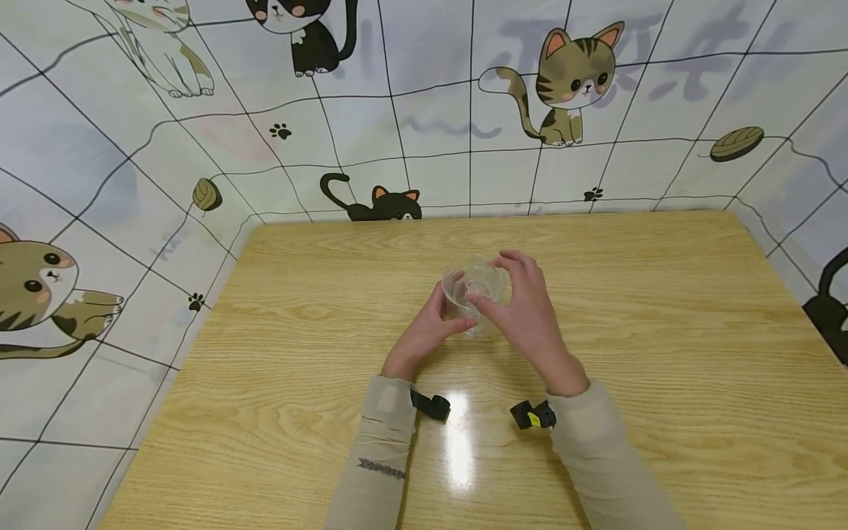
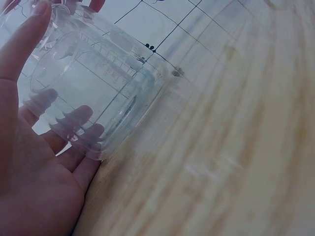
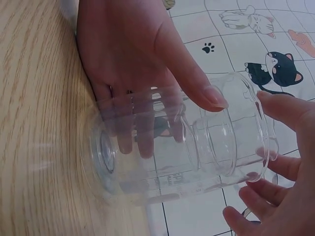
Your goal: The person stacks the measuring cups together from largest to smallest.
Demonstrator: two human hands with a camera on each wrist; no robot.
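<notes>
A see-through jar (image 1: 475, 280) with a round base and faint printed markings stands upright on the wooden table. My left hand (image 1: 424, 327) holds its body from the left, thumb on the near side and fingers spread round the far side, as the left wrist view shows through the clear wall (image 2: 103, 83). At the top, my right hand (image 1: 530, 313) grips the rim between thumb and fingers. In the right wrist view, a clear ring-shaped part (image 3: 219, 142) shows in the upper end of the jar; I cannot tell whether the right fingers hold it or the jar's own rim.
The wooden table (image 1: 298, 353) reaches out on both sides of the hands, with a bright reflection near its front. Behind and at the sides rise white panels (image 1: 437, 118) with grid lines and cartoon cats. Small black devices (image 1: 430, 405) sit at both wrists.
</notes>
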